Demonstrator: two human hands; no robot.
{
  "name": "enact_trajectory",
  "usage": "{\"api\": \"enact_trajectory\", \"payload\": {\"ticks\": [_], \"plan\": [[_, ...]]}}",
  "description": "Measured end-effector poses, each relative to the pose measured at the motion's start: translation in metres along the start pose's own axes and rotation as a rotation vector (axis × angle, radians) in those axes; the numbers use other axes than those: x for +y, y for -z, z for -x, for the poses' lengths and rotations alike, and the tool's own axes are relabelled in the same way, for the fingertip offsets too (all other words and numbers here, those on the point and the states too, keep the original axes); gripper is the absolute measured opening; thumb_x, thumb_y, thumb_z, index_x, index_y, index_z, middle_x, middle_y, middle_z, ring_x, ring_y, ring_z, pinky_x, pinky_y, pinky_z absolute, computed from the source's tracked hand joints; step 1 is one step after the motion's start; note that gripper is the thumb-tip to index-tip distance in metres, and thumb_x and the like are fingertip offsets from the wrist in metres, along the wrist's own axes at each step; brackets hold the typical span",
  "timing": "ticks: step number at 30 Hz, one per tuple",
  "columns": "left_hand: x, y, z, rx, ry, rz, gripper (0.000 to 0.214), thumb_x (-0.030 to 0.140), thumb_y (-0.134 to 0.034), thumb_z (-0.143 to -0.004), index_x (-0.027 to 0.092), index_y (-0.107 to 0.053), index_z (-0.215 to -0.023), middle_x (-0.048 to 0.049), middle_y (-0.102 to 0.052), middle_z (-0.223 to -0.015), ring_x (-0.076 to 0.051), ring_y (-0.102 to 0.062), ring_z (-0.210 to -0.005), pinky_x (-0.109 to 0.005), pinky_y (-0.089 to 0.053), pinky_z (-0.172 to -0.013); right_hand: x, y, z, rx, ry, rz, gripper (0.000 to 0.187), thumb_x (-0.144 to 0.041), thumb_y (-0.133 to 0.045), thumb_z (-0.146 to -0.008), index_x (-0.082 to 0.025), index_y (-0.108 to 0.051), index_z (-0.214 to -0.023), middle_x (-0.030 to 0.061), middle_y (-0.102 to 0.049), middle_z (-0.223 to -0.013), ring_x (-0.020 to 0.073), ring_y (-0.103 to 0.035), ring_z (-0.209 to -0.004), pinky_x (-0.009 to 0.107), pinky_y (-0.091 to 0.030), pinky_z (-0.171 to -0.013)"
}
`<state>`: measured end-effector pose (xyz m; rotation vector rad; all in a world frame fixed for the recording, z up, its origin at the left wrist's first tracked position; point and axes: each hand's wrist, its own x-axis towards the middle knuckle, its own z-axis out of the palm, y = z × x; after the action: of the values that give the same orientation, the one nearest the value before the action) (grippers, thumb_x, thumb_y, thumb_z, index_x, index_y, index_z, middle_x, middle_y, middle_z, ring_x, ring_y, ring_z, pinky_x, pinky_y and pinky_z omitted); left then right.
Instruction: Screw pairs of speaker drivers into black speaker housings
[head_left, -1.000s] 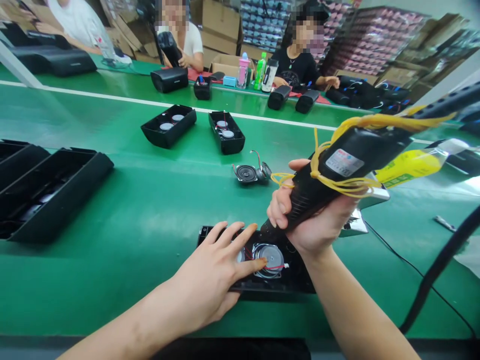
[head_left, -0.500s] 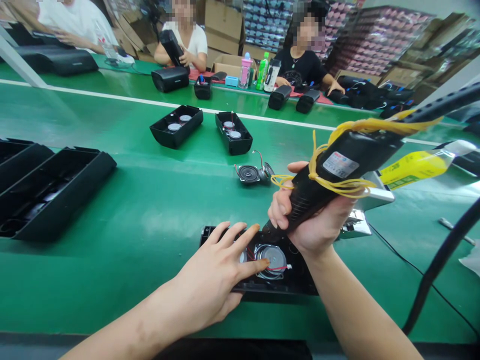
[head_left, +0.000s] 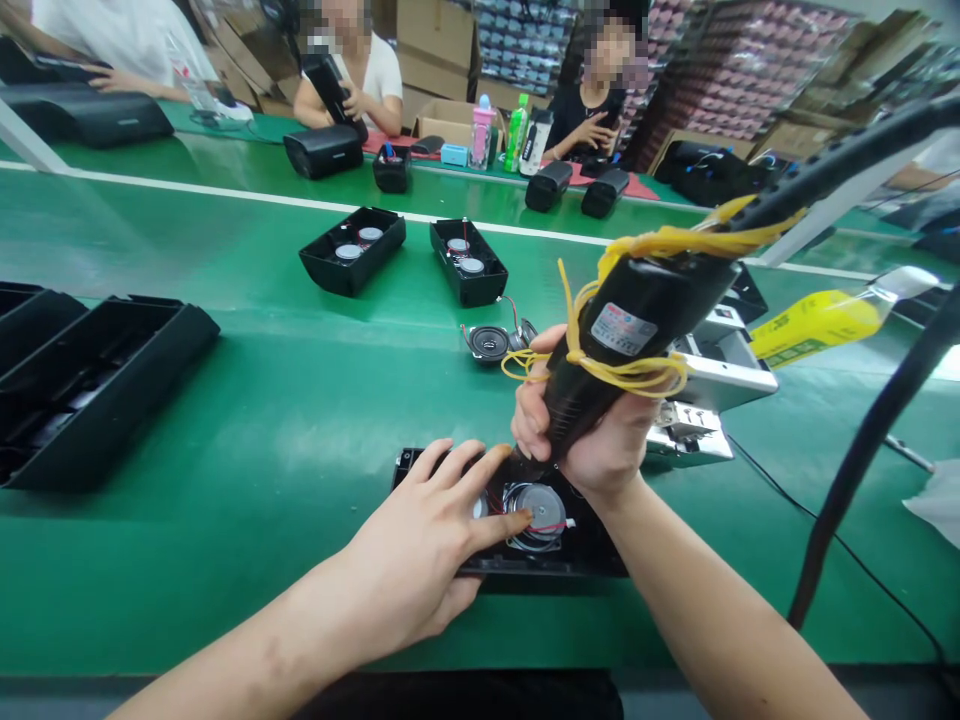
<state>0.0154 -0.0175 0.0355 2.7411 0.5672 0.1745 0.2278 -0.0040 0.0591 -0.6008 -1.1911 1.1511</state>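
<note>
Open black casings [head_left: 142, 390] lie at left, set back from the near edge of the bench [head_left: 262, 560]. Left hand [head_left: 420, 540]: fingers spread across the black housing [head_left: 555, 566], located close to that edge; one fingertip rests on a speaker [head_left: 546, 512]. Right hand [head_left: 611, 450]: wrapped around a black cylindrical tool [head_left: 660, 300], tip lowered at the housing's far side. Farther right: metal box [head_left: 727, 380], then yellow bottle [head_left: 821, 325].

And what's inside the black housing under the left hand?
A speaker with a red wire, and the edge of another round part. The left hand hides whatever lies beneath it.
</note>
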Motion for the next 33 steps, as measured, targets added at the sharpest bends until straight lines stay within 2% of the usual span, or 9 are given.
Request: {"api": "enact_trajectory", "payload": {"ticks": [6,13,17,20,23,27,30,33], "plan": [[0.002,0.002,-0.002,0.000,0.011,-0.006,0.075,0.028,-0.081,-0.082,0.043,-0.057,-0.151,-0.0135,-0.036,-0.169,-0.042,-0.039,-0.154,-0.071,-0.028,-0.127,0.003,-0.001,0.000,-0.056,0.000,-0.088,0.066,-0.084,-0.065,-0.089,-0.025,-0.063,-0.116,-0.0058,-0.062,-0.064,0.0113,-0.049,-0.037,0.024,-0.044,-0.038],[0.002,0.000,0.000,-0.003,0.043,0.015,0.078,0.028,-0.080,-0.081,0.045,-0.056,-0.153,-0.0107,-0.041,-0.166,-0.041,-0.036,-0.156,-0.069,-0.027,-0.129,-0.001,-0.013,0.004,-0.031,-0.053,-0.090,0.068,-0.087,-0.070,-0.082,-0.024,-0.063,-0.108,-0.0058,-0.058,-0.057,0.0118,-0.041,-0.034,0.024,-0.037,-0.035],[0.000,-0.005,0.001,0.001,0.043,0.018,0.078,0.029,-0.079,-0.081,0.046,-0.055,-0.154,-0.0103,-0.043,-0.164,-0.041,-0.037,-0.156,-0.068,-0.027,-0.129,0.001,-0.015,0.006,-0.051,-0.048,-0.085,0.064,-0.084,-0.067,-0.087,-0.024,-0.062,-0.107,-0.0055,-0.057,-0.057,0.0117,-0.043,-0.036,0.023,-0.037,-0.036],[-0.002,-0.012,0.002,0.020,0.045,0.010,0.077,0.031,-0.079,-0.081,0.048,-0.056,-0.152,-0.0100,-0.042,-0.166,-0.042,-0.038,-0.156,-0.069,-0.029,-0.127,0.003,-0.014,0.005,-0.037,-0.051,-0.074,0.067,-0.086,-0.062,-0.088,-0.023,-0.061,-0.111,-0.0051,-0.056,-0.057,0.0123,-0.044,-0.037,0.023,-0.036,-0.036],[-0.005,-0.022,0.004,0.079,0.028,-0.022,0.079,0.028,-0.078,-0.078,0.051,-0.057,-0.150,-0.0097,-0.038,-0.171,-0.044,-0.041,-0.154,-0.071,-0.031,-0.123,-0.003,-0.011,0.003,0.025,0.025,-0.077,0.070,-0.089,-0.058,-0.089,-0.023,-0.060,-0.114,-0.0064,-0.054,-0.058,0.0116,-0.042,-0.036,0.023,-0.038,-0.035],[-0.011,-0.029,0.005,0.216,-0.045,-0.135,0.091,0.018,-0.073,-0.068,0.051,-0.056,-0.151,-0.0056,-0.039,-0.174,-0.042,-0.048,-0.149,-0.065,-0.038,-0.118,-0.034,0.000,0.004,0.137,0.283,-0.058,0.061,-0.082,-0.047,-0.099,-0.026,-0.064,-0.118,-0.0073,-0.052,-0.058,0.0108,-0.039,-0.033,0.024,-0.039,-0.034],[-0.015,-0.028,0.005,0.259,-0.115,-0.244,0.092,0.013,-0.069,-0.064,0.046,-0.058,-0.150,-0.0053,-0.040,-0.174,-0.039,-0.051,-0.147,-0.059,-0.041,-0.117,-0.071,0.017,0.009,0.313,0.464,0.083,0.056,-0.079,-0.047,-0.100,-0.028,-0.068,-0.113,-0.0064,-0.052,-0.058,0.0111,-0.040,-0.034,0.023,-0.038,-0.034],[-0.017,-0.028,0.005,0.281,-0.127,-0.273,0.090,0.014,-0.070,-0.064,0.045,-0.059,-0.148,-0.0055,-0.039,-0.175,-0.039,-0.049,-0.149,-0.059,-0.040,-0.119,-0.103,0.040,0.015,0.532,0.546,0.310,0.058,-0.082,-0.056,-0.094,-0.027,-0.068,-0.107,-0.0050,-0.055,-0.056,0.0134,-0.043,-0.035,0.024,-0.036,-0.034]]}}
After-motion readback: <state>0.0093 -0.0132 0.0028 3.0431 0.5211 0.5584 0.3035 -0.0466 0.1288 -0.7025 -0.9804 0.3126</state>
